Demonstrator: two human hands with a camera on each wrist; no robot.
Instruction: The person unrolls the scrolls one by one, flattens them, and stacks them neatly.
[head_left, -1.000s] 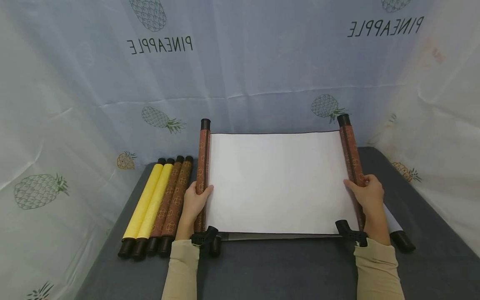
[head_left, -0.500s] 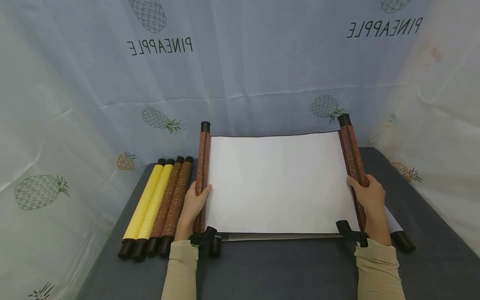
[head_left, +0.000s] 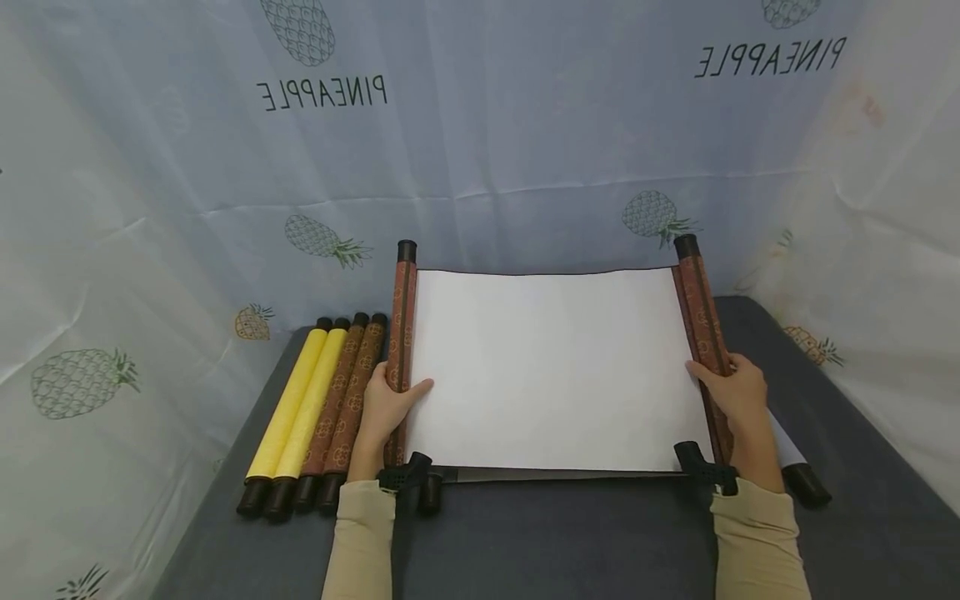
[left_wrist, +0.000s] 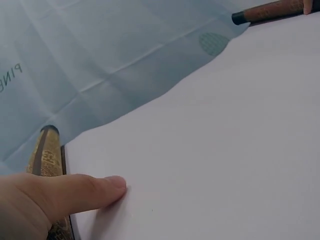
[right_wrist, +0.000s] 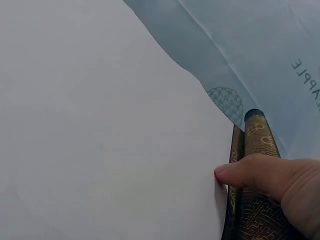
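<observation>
A hanging scroll with a blank white sheet (head_left: pixel 555 367) is spread between two brown patterned rolls with black end caps. My left hand (head_left: pixel 384 410) grips the left roll (head_left: pixel 401 321); its thumb (left_wrist: pixel 95 192) lies over the sheet's edge in the left wrist view. Around the right roll (head_left: pixel 705 321) my right hand (head_left: pixel 740 398) is curled, and in the right wrist view that thumb (right_wrist: pixel 252 171) crosses the roll with its tip on the sheet. The scroll is tilted, its far edge raised against the curtain. My other fingers are hidden behind the rolls.
Two yellow scrolls (head_left: pixel 302 400) and two brown patterned scrolls (head_left: pixel 352 400) lie side by side on the grey table (head_left: pixel 555 542) at left. Under the held scroll, another shows a black knob (head_left: pixel 430 495) and a pale roll (head_left: pixel 786 442). A pineapple-print curtain (head_left: pixel 495 125) stands behind.
Both hands keep hold of the scroll. Its left roll has shifted slightly left, and the left thumb now stretches further onto the sheet. The right roll's top has dipped slightly.
</observation>
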